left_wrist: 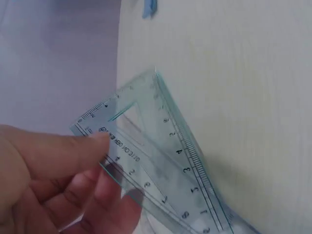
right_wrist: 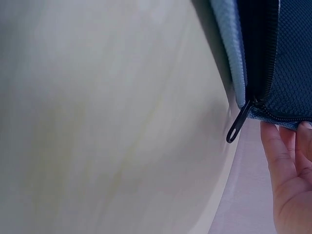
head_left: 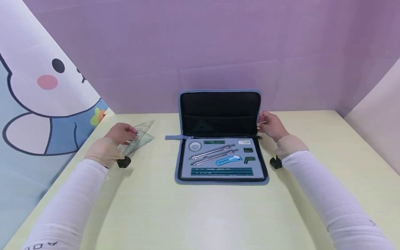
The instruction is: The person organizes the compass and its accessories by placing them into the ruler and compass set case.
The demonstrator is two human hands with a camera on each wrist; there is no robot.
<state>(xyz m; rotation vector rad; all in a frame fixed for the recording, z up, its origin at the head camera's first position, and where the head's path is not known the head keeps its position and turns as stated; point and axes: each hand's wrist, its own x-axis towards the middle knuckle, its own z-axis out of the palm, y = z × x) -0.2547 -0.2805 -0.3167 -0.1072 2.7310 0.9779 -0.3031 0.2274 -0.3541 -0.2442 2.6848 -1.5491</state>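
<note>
Head view: left of the open zip case (head_left: 220, 183), the left hand (head_left: 118, 133) grips clear set squares (head_left: 143, 139); compasses (head_left: 212, 151) and pencils (head_left: 222, 172) already lie slotted inside. Left wrist view: the set squares remain unreleased. Right wrist view: the right hand (right_wrist: 290, 180) holds the case's lid (right_wrist: 297, 63) near the zipper pull (right_wrist: 242, 117).

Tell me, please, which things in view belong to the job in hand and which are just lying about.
Seemingly part of the job:
- clear set squares, held by the left hand
- open case, with the right hand at its lid's edge

Just lying in the case, untouched:
- metal compasses
- blue cutter
- dark green pencils
</note>
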